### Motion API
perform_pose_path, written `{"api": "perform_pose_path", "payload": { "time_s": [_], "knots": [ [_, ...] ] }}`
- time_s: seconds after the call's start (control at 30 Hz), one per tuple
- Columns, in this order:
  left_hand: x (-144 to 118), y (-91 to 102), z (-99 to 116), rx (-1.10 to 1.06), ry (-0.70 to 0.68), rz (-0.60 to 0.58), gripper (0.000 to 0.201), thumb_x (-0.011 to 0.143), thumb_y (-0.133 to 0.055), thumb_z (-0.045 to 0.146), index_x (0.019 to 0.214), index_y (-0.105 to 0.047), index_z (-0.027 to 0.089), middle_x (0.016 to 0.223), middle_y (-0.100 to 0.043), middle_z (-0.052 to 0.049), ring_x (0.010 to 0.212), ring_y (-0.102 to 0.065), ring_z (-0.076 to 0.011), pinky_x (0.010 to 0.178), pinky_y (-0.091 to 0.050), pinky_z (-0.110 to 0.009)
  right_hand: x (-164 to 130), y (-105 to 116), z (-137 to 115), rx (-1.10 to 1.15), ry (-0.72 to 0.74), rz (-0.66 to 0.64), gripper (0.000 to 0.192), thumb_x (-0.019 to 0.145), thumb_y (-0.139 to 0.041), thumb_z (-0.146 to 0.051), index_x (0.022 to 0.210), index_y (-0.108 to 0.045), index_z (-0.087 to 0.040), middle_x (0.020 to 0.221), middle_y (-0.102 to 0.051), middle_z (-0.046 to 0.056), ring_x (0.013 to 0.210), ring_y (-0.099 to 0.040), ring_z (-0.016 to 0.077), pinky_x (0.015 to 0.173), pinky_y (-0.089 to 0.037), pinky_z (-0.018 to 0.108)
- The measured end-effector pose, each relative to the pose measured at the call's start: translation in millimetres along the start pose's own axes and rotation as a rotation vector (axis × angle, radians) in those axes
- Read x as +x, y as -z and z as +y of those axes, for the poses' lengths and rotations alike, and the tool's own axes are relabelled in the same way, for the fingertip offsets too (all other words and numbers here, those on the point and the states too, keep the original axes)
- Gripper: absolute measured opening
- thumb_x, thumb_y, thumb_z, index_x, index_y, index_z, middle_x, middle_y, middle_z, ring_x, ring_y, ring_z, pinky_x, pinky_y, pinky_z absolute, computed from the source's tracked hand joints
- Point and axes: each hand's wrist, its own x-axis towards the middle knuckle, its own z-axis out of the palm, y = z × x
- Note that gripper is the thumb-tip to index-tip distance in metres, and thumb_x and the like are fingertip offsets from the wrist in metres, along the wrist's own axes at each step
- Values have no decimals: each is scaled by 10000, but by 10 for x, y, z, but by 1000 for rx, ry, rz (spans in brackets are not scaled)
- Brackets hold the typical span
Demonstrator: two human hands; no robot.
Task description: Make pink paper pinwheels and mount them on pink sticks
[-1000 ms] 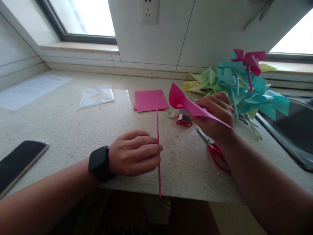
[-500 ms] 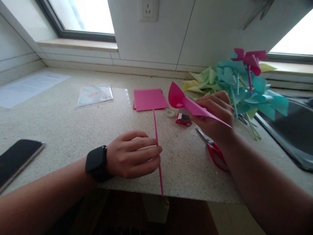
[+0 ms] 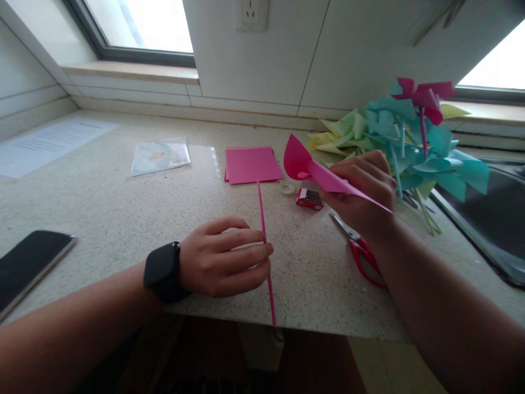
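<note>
Between the fingers of my left hand [image 3: 229,257] is a thin pink paper stick [image 3: 261,205], its lower end near the counter's front edge. Raised on the right, my right hand [image 3: 365,183] grips a pink paper pinwheel [image 3: 297,158] with curled blades; the fingertips are partly hidden behind the paper. The stick and the pinwheel are apart. Beyond the stick lies a stack of pink paper squares [image 3: 253,165]. A roll of clear tape [image 3: 286,188] and a small red box [image 3: 309,199] sit between my hands. Red-handled scissors [image 3: 363,257] lie under my right wrist.
Finished pinwheels in teal, green, yellow and pink [image 3: 410,131] are heaped at the back right, beside a dark sink [image 3: 488,219]. On the left are a phone [image 3: 33,268], a printed sheet [image 3: 53,145] and a clear packet [image 3: 161,156]. The counter's front edge [image 3: 328,330] runs below my hands.
The whole view has shifted very slightly. Both hands keep the same hold on the stick and the pinwheel.
</note>
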Motion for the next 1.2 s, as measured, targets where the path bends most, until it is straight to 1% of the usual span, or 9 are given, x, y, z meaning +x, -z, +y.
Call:
{"api": "perform_pose_path", "payload": {
  "time_s": [0.2, 0.4, 0.53, 0.73, 0.83, 0.93, 1.1, 1.13, 1.2],
  "knots": [
    [-15, -9, -6, -12, 60, 13, 135, 937, -621, 171, 882, -703, 264, 997, -806, 29, 875, -735, -161, 820, -569, -321, -11, 20, -12, -11, -32, -62, 100, 887, -701, -252, 850, -613, -284, 781, -704, 35, 739, -584, 238, 753, -482, 466],
    [-8, -12, -16, -74, 68, 21, 110, 948, -608, 145, 957, -714, 176, 985, -805, -30, 914, -737, -192, 812, -577, -341, -13, 25, -9, 8, -20, -49, 125, 853, -724, -214, 860, -619, -282, 789, -709, 40, 766, -588, 256, 745, -485, 465],
    [-16, -16, -19, -101, 90, 21, 110, 942, -613, 133, 1000, -705, 150, 972, -799, -46, 940, -737, -213, 832, -577, -356, -6, 26, -11, 22, -18, -53, 124, 852, -726, -219, 856, -621, -286, 774, -704, 33, 757, -586, 255, 751, -481, 466],
    [1, -22, -41, -93, 157, 2, 125, 960, -575, 117, 1011, -686, 144, 913, -783, -62, 843, -725, -198, 741, -571, -339, -6, 19, 12, -5, -27, -50, 114, 865, -714, -249, 848, -612, -296, 781, -703, 24, 759, -580, 257, 740, -475, 463],
    [-19, -32, -49, -114, 213, -34, 128, 956, -575, 121, 1028, -674, 157, 928, -777, -69, 794, -711, -193, 699, -557, -334, -8, 21, 31, -18, -42, -50, 110, 870, -716, -262, 850, -615, -299, 779, -700, 21, 779, -574, 253, 756, -476, 459],
    [-76, -66, -47, -139, 300, -50, 143, 934, -607, 132, 1055, -665, 182, 953, -772, -58, 773, -687, -185, 677, -535, -318, -6, 15, 53, -8, -49, -34, 124, 855, -728, -237, 837, -615, -287, 753, -693, 15, 757, -567, 240, 748, -473, 441],
    [-106, -132, -10, -244, 503, 24, 115, 922, -639, 162, 1015, -685, 213, 916, -754, -45, 778, -672, -165, 709, -524, -298, 2, 1, 85, 14, -48, 0, 126, 830, -736, -223, 825, -628, -288, 727, -687, 0, 728, -590, 235, 730, -470, 429],
    [-86, -132, -1, -289, 568, 51, 96, 918, -651, 165, 993, -693, 209, 908, -749, -46, 784, -674, -162, 712, -525, -294, 3, 2, 86, 16, -52, -5, 125, 831, -735, -223, 832, -630, -292, 731, -689, 2, 726, -592, 237, 728, -472, 432],
    [-24, -116, 9, -410, 757, 126, 91, 907, -681, 186, 992, -710, 201, 903, -744, -49, 789, -677, -155, 714, -535, -286, 5, 9, 85, 19, -64, -13, 126, 838, -725, -217, 841, -629, -300, 738, -693, 7, 718, -590, 241, 719, -476, 436]
  ]
}}
